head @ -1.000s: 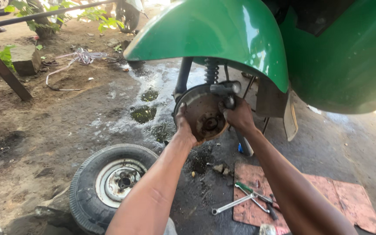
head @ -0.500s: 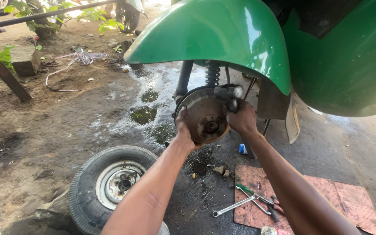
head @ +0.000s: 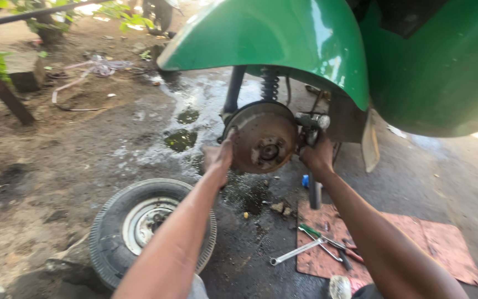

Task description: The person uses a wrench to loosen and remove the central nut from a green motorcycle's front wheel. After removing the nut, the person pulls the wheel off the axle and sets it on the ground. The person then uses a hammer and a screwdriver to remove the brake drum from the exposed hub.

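I count two hands, the left hand [head: 218, 158] and the right hand [head: 317, 156], both on one rusty brake drum [head: 265, 137]. One removed wheel [head: 139, 230] lies on the ground. One green mudguard [head: 275, 41], one coil spring [head: 270, 84]. One reddish mat [head: 432, 243] carries one spanner [head: 296, 251] and roughly three smaller tools [head: 333, 243] (overlapping, so count uncertain). Two puddles [head: 181, 138].

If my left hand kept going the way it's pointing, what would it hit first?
Your left hand already touches the rusty brake drum at its rim, so it would likely press straight into that, though depth is unclear.
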